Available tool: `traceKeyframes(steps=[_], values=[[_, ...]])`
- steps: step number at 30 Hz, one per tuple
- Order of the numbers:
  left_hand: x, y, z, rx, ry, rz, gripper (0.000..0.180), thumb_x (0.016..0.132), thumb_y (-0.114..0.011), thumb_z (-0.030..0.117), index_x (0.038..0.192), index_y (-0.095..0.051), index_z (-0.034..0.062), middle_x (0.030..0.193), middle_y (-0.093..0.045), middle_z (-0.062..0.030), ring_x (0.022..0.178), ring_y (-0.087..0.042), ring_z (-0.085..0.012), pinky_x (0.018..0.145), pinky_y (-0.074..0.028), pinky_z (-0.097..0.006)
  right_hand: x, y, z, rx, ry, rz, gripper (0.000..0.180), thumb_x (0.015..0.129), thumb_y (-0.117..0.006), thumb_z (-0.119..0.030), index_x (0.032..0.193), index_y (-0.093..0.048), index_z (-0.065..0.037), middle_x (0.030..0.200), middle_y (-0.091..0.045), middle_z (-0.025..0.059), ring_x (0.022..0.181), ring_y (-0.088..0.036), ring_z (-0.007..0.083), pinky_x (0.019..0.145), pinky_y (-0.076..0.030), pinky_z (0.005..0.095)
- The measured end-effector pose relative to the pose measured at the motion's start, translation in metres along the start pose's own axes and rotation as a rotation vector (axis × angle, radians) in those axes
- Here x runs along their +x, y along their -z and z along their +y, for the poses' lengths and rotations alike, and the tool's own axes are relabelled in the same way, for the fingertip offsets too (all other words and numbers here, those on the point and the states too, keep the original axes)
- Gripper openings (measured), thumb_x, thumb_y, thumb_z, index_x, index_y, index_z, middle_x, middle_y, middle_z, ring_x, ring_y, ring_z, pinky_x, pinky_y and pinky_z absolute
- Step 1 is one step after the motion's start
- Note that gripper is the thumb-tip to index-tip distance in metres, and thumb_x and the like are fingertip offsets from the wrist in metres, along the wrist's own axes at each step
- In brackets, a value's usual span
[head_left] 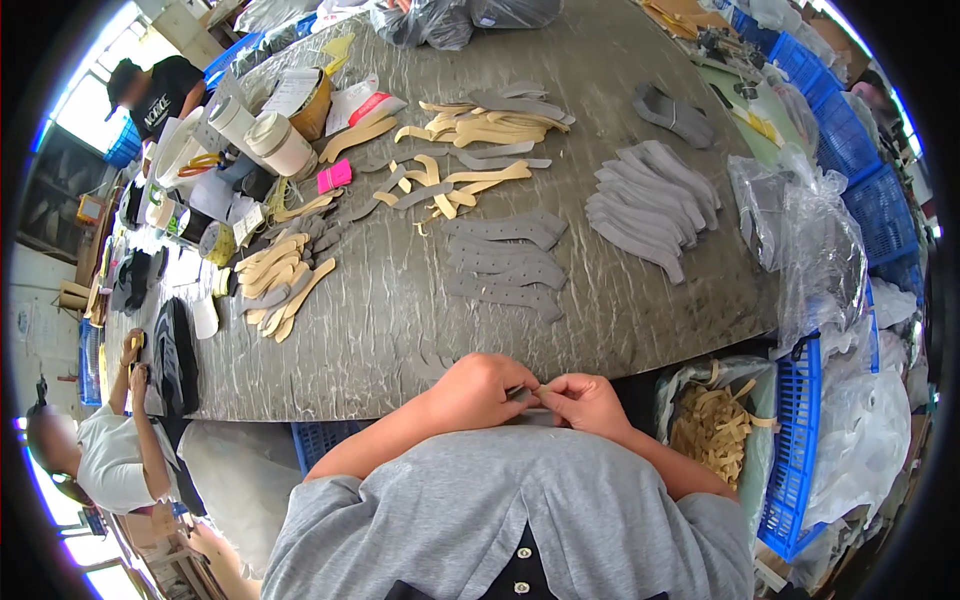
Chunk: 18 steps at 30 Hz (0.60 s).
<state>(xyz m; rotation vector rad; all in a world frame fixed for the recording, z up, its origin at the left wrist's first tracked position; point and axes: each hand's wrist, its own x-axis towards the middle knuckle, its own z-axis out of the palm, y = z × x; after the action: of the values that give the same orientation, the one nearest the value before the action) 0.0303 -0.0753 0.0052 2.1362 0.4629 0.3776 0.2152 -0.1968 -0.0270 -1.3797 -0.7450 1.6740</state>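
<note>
Close in front of my body, at the table's near edge, my two hands meet. My left hand is closed on a small grey strap piece, part of which shows between thumb and fingers. Thumb and forefinger of my right hand pinch together at the edge of the same piece; the exact grip is too small to make out. Just beyond my hands lie several curved grey pieces with small holes, in a stack of overlapping rows. A faint grey scrap lies beside my left hand.
Plain grey curved pieces and a tied grey bundle lie right. Tan and grey strips are piled farther off, more at left near jars. A bag of tan scraps and blue crate stand right. Two people work at left.
</note>
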Motion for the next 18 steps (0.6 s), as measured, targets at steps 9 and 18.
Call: traceKeyframes(steps=[9, 18], values=[[0.003, 0.034, 0.009, -0.263, 0.453, 0.249, 0.019, 0.083, -0.072, 0.011, 0.1, -0.07, 0.0027, 0.083, -0.07, -0.0082, 0.071, -0.063, -0.0124, 0.062, -0.051, -0.03, 0.051, -0.03, -0.028, 0.09, 0.47, 0.075, 0.01, 0.095, -0.064, -0.009, 0.099, -0.063, 0.001, 0.086, -0.066, 0.0036, 0.075, -0.064, 0.0103, 0.072, -0.053, 0.0248], [-0.008, 0.041, 0.007, 0.502, -0.101, 0.426, 0.044, 0.06, -0.072, 0.0, 0.104, -0.071, 0.009, 0.08, -0.061, -0.0045, 0.068, -0.061, -0.0229, 0.057, -0.051, -0.033, 0.064, -0.036, -0.035, 0.349, 0.266, -0.064, 0.016, 0.096, -0.064, -0.017, 0.095, -0.065, -0.001, 0.081, -0.067, 0.0047, 0.07, -0.063, 0.0109, 0.067, -0.052, 0.0249]])
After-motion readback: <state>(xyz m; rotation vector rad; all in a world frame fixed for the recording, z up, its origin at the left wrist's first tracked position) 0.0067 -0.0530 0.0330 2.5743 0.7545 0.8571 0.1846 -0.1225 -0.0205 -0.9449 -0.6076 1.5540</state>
